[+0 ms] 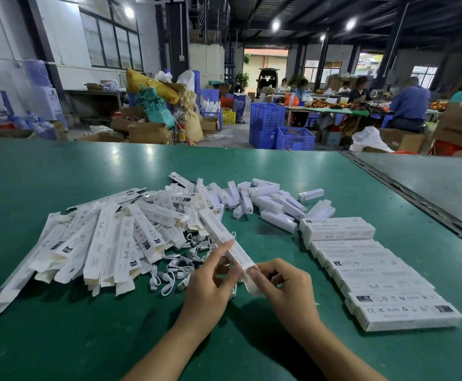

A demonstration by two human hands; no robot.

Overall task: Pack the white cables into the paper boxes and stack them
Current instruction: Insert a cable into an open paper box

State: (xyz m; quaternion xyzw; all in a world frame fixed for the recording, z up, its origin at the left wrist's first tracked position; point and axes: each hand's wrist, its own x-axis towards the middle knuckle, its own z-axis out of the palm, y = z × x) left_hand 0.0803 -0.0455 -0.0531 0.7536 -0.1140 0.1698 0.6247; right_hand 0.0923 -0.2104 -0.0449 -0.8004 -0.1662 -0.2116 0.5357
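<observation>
left hand (pixel 210 281) and right hand (pixel 284 281) both pinch one paper box (pixel 224 235) beside tangled cables (pixel 175 270).

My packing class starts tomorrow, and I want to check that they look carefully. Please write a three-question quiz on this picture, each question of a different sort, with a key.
1. True or false: the left hand and the right hand both hold one long paper box.
2. Where does the row of closed boxes lie? A. left of the hands; B. right of the hands; C. on the floor.
3. Fill in: the loose white cables lie on the green ___.

Key: 1 true; 2 B; 3 table.
</observation>
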